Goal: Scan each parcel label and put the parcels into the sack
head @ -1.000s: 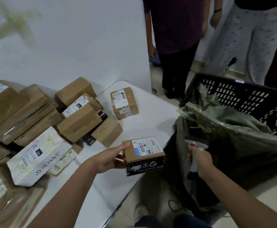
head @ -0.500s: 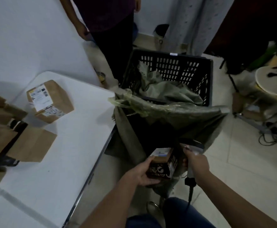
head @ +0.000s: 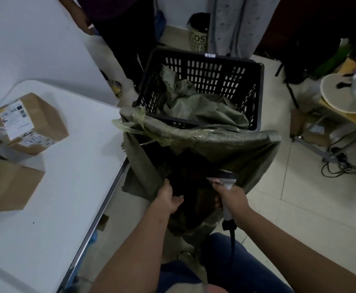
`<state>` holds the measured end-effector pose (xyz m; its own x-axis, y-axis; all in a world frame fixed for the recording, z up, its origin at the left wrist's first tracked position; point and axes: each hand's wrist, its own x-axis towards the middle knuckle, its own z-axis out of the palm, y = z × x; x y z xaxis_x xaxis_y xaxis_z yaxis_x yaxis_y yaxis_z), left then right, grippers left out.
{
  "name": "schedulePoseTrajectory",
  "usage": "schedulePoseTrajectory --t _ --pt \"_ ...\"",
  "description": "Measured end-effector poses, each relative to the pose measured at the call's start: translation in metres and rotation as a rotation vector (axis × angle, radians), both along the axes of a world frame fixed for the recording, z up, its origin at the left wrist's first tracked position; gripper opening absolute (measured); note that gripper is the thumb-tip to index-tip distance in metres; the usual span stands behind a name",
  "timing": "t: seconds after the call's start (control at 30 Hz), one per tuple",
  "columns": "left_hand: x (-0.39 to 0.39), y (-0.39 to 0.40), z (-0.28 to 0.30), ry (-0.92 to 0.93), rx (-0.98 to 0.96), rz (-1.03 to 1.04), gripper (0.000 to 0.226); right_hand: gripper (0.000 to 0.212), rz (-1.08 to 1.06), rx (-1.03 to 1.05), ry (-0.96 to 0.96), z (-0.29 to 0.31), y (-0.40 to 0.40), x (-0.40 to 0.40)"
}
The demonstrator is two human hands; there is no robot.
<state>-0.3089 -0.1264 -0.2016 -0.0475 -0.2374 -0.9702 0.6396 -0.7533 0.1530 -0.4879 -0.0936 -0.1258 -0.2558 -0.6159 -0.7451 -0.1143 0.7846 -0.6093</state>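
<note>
Fingers (head: 178, 200) of the left hand (head: 168, 197) lie loosely extended at the near rim of a woven, olive-green sack (head: 204, 142), holding nothing, while the right hand (head: 232, 197) curls tightly around the pale grey grip of a handheld barcode scanner (head: 225, 182), its black cable trailing down toward the person's blue-trousered knees. The sack's crinkled plastic-weave mouth gapes wide and dark; whether a parcel lies inside cannot be made out in the shadow. Its far lip is draped over the rim of a black, slotted plastic crate (head: 215, 66) standing on the glossy pale floor tiles. To the left, a smooth white table (head: 67, 187) with a rounded corner carries two brown cardboard parcels: a labelled box (head: 44, 121) bearing a white printed sticker near the far edge, and a plain box (head: 10, 187) closer to the camera, the two set near each other. Two bystanders (head: 236, 22) stand beyond the crate, visible only as legs and dark and pale patterned clothing.
</note>
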Motion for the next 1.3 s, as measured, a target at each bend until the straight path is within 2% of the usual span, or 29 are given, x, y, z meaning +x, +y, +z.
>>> schedulePoseTrajectory --t 0.3,0.43,0.57,0.7,0.83,0.97,1.03,1.1,1.13,1.17,1.23,1.3 --pt "0.085 0.026 0.031 -0.084 -0.114 -0.087 0.054 0.027 0.161 -0.033 -0.049 0.019 -0.017 0.078" --pt "0.154 0.048 0.063 -0.143 -0.197 -0.041 0.047 0.031 0.287 -0.096 -0.078 0.034 -0.019 0.150" --pt "0.243 0.086 0.102 -0.270 -0.255 0.026 0.030 0.025 0.480 -0.168 -0.152 0.055 -0.012 0.244" --pt "0.336 0.142 0.129 -0.528 -0.294 -0.014 0.028 0.020 0.681 -0.214 -0.257 0.082 0.009 0.345" --pt "0.422 0.210 0.146 -0.973 -0.312 -0.119 0.025 0.026 0.886 -0.262 -0.292 0.099 0.035 0.440" --pt "0.498 0.276 0.165 -1.319 -0.296 -0.152 0.021 0.027 0.997 -0.276 -0.342 0.112 0.068 0.524" --pt "0.529 0.305 0.178 -1.516 -0.248 -0.176 0.027 0.028 1.052 -0.289 -0.357 0.116 0.084 0.559" --pt "0.559 0.328 0.188 -1.715 -0.106 -0.180 0.034 0.032 1.125 -0.319 -0.340 0.118 0.098 0.587" --pt "0.570 0.338 0.195 -1.758 -0.030 -0.161 0.041 0.032 1.156 -0.332 -0.333 0.119 0.105 0.599" --pt "0.582 0.347 0.197 -1.738 0.053 -0.099 0.052 0.030 1.177 -0.336 -0.335 0.121 0.112 0.609" --pt "0.603 0.362 0.200 -1.549 0.199 0.062 0.076 0.029 1.200 -0.337 -0.342 0.123 0.123 0.627" --pt "0.622 0.375 0.196 -1.305 0.195 0.234 0.092 0.028 1.222 -0.344 -0.324 0.124 0.132 0.642"
